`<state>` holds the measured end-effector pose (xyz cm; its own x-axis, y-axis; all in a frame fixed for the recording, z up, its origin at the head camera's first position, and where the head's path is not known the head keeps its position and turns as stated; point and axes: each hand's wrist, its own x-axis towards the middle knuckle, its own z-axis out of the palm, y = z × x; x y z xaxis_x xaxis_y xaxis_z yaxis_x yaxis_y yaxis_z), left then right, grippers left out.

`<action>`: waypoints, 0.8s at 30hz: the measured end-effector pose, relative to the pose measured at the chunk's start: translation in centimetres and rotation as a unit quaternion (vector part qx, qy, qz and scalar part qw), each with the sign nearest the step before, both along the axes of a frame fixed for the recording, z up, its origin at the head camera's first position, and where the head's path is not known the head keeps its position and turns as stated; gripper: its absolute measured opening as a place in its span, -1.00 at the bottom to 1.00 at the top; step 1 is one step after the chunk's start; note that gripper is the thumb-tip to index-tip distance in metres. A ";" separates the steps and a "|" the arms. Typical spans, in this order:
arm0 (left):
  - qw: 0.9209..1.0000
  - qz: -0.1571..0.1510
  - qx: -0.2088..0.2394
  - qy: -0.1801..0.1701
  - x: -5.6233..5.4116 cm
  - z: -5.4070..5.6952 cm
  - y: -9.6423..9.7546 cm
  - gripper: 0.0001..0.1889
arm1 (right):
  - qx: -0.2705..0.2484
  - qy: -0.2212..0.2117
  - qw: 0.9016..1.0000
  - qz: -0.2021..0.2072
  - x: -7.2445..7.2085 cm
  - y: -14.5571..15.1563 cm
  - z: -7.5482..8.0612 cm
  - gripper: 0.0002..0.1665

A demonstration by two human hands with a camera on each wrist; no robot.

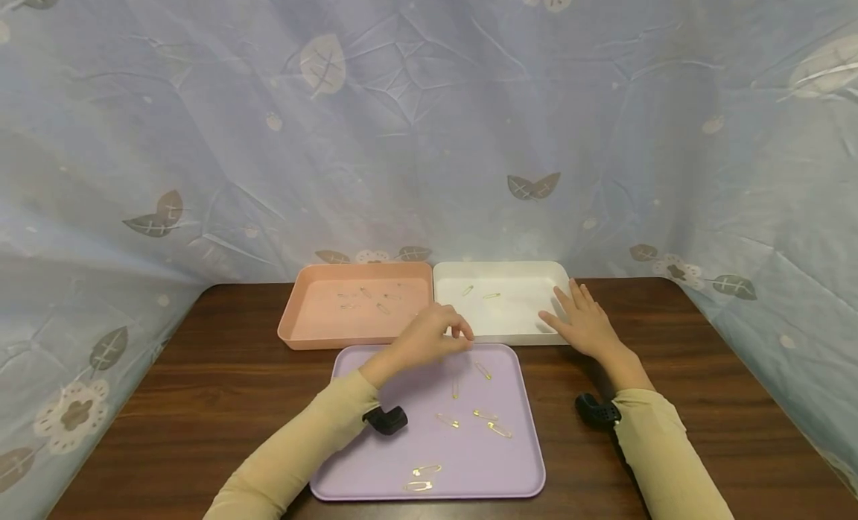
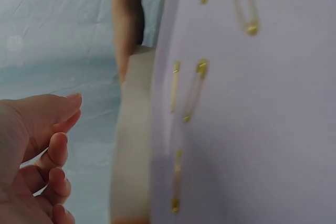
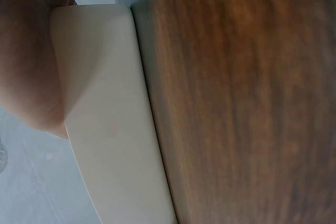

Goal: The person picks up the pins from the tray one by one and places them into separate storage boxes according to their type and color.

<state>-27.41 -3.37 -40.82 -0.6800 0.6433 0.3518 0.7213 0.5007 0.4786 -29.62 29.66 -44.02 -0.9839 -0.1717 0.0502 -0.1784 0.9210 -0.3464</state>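
Note:
My left hand [image 1: 432, 335] hovers over the seam between the far edge of the purple tray [image 1: 375, 475] and the white tray [image 1: 523, 319]. Its fingers are curled, thumb and index tips close together; no pin shows between them in the left wrist view. Several gold safety pins [image 1: 499, 430] lie scattered on the purple tray. Two more safety pins [image 1: 492, 296] lie in the white tray. With fingers spread and straight, my right hand [image 1: 585, 322] rests at the white tray's right rim. The right wrist view shows the tray's outer wall [image 3: 115, 124] beside that hand.
Left of the white tray, against its side, stands a salmon-pink tray [image 1: 290, 322] holding several safety pins [image 1: 383, 308]. All the trays are on a dark wooden table [image 1: 704, 341]. A patterned pale blue cloth [image 1: 429, 132] hangs behind and along both sides.

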 end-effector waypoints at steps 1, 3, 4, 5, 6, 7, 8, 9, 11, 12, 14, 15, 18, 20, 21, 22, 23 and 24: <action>1.000 -0.002 -0.011 0.002 0.1 -0.1 0.1 -0.91 | 0.001 0.000 1.000 0.000 0.0 0.0 0.0 -0.01; 1.000 -0.008 -0.028 0.000 0.4 -0.3 0.3 -0.88 | -0.001 -0.002 1.000 0.002 0.0 0.0 0.0 -0.01; 0.999 -0.010 -0.036 -0.001 0.5 -0.4 0.4 -0.87 | -0.002 -0.002 1.000 0.002 0.0 0.0 0.0 -0.01; 0.999 -0.010 -0.044 -0.005 0.7 -0.4 0.5 -0.86 | -0.003 -0.002 1.000 0.002 0.0 0.0 0.0 -0.01; 0.999 -0.010 -0.049 -0.007 0.8 -0.5 0.7 -0.85 | -0.002 -0.002 1.000 0.002 0.0 0.0 0.0 -0.01; 0.998 -0.010 -0.054 -0.009 0.9 -0.6 0.8 -0.85 | -0.003 -0.002 1.000 0.002 0.0 0.0 0.0 -0.01; 0.998 -0.008 -0.059 -0.011 0.9 -0.7 0.9 -0.84 | -0.004 -0.001 1.000 0.002 0.0 0.0 0.0 -0.01; 0.998 -0.007 -0.064 -0.010 1.0 -0.8 0.9 -0.84 | -0.003 -0.001 1.000 0.002 0.0 0.0 0.0 -0.01; 0.997 -0.005 -0.073 -0.004 1.1 -0.9 1.1 -0.84 | -0.004 -0.001 1.000 0.002 -0.1 0.0 0.0 -0.01; 0.997 -0.003 -0.079 0.001 1.1 -1.1 1.2 -0.84 | -0.004 -0.002 1.000 0.002 -0.1 0.0 0.0 -0.01; 0.996 -0.001 -0.089 0.015 1.2 -1.3 1.3 -0.84 | -0.003 -0.001 1.000 0.002 -0.1 0.0 0.0 0.00; 0.995 0.000 -0.094 0.023 1.2 -1.4 1.3 -0.84 | -0.003 -0.002 1.000 0.002 0.0 0.0 0.0 0.00; 0.992 0.002 -0.114 0.045 1.2 -1.6 1.4 -0.83 | -0.001 -0.002 1.000 0.002 0.0 0.0 0.1 0.00; 0.990 0.004 -0.131 0.060 1.3 -1.7 1.4 -0.82 | -0.001 -0.002 1.000 0.002 0.0 0.0 0.1 0.00; 0.988 0.004 -0.141 0.067 1.3 -1.8 1.4 -0.82 | -0.002 -0.002 1.000 0.002 0.0 0.0 0.0 -0.01; 0.985 0.004 -0.154 0.073 1.3 -1.8 1.4 -0.81 | -0.001 -0.002 1.000 0.002 0.0 0.0 0.0 -0.01; 0.983 0.003 -0.166 0.079 1.3 -1.8 1.4 -0.80 | -0.001 -0.003 1.000 0.001 0.0 0.0 0.0 -0.01; 0.980 0.003 -0.178 0.084 1.3 -1.9 1.4 -0.79 | -0.001 -0.002 1.000 0.001 0.0 0.0 0.0 -0.01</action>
<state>-26.06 -1.93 -42.68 -0.6350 0.7425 0.2132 0.7722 0.6182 0.1471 -29.63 29.65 -44.06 -0.9837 -0.1741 0.0456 -0.1790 0.9201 -0.3484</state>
